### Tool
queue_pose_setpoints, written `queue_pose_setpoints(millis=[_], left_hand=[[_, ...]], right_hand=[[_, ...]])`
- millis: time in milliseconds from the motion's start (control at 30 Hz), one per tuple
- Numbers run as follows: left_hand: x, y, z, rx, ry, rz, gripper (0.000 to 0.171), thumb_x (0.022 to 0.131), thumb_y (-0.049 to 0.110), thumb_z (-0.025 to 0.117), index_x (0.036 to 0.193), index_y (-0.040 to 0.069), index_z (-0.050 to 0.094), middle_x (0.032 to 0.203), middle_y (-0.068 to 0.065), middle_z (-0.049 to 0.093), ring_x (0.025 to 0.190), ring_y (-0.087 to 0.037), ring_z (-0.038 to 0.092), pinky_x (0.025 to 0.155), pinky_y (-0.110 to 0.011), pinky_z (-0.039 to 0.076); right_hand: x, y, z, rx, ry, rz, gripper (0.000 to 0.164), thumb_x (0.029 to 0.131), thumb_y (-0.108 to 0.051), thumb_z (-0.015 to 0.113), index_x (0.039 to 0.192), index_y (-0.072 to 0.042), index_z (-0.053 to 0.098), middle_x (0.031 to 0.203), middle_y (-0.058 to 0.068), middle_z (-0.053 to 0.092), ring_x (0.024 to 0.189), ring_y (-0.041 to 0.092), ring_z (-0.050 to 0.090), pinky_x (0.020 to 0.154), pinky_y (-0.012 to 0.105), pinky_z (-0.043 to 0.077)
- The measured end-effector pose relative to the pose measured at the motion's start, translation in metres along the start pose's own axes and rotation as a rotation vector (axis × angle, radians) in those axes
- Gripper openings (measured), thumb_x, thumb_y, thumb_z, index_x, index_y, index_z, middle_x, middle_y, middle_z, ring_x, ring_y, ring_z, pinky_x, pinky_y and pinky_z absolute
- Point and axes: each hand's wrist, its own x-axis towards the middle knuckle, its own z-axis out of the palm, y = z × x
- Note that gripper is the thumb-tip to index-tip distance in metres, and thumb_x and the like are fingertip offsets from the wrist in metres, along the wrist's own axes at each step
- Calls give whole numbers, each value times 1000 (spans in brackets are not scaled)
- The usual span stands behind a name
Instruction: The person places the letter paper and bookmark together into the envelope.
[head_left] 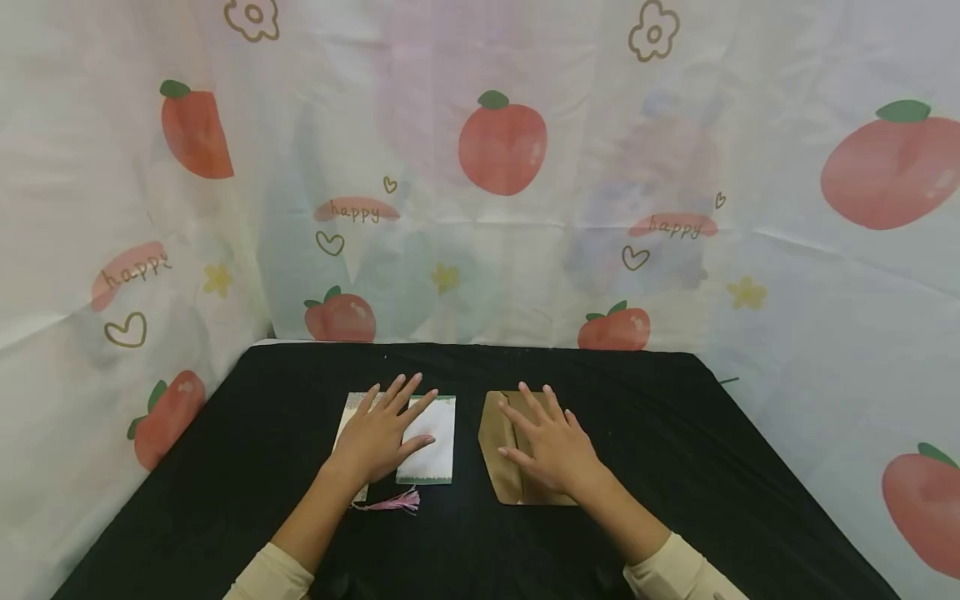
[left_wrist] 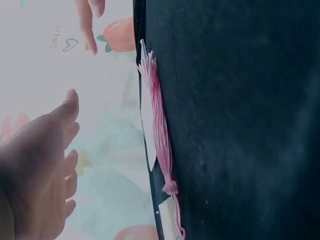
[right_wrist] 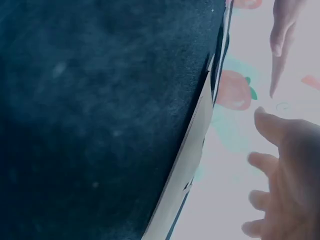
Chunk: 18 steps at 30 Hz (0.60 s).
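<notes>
My left hand [head_left: 375,442], fingers spread and holding nothing, hovers over a bookmark-like strip [head_left: 351,410] and the edge of a white card [head_left: 435,442] with green borders. A pink tassel [head_left: 397,502] trails from the strip's near end; in the left wrist view the tassel [left_wrist: 159,120] lies on the black cloth, with the hand raised above it. My right hand [head_left: 553,450] is likewise spread, above a brown paper envelope [head_left: 497,454], hiding part of it. The right wrist view shows the envelope [right_wrist: 182,165] flat on the cloth, apart from the fingers.
A black cloth [head_left: 465,550] covers the table. Behind it and at both sides hang pale curtains [head_left: 510,267] printed with red fruit, hearts and flowers.
</notes>
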Motion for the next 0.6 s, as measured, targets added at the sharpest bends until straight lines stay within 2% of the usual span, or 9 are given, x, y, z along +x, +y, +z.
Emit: queue_pose_setpoints(millis=[233,467,600], left_hand=[[6,9,0,-65,-67,17,69,105,57,49,163,23,37,169,-11,25,154,-34,22,120,-59,17],[16,23,-2,-123,-120,33,68,106,58,46,163,23,35,169,-9,24,154,-33,22,120,-58,18],[21,30,-4,-159,-150,52,68,106,59,44,164,23,34,169,-10,24,154,-33,22,120,-57,18]], right_hand=[[0,-4,-2,69,-152,25,66,101,-56,59,158,-25,46,168,15,24,151,49,19,108,69,35],[2,-9,-6,114,-217,52,65,101,-54,61,157,-24,48,167,16,26,148,50,26,94,72,45],[5,-10,-6,121,-242,82,66,100,-54,63,156,-23,49,167,17,27,148,50,27,93,74,44]])
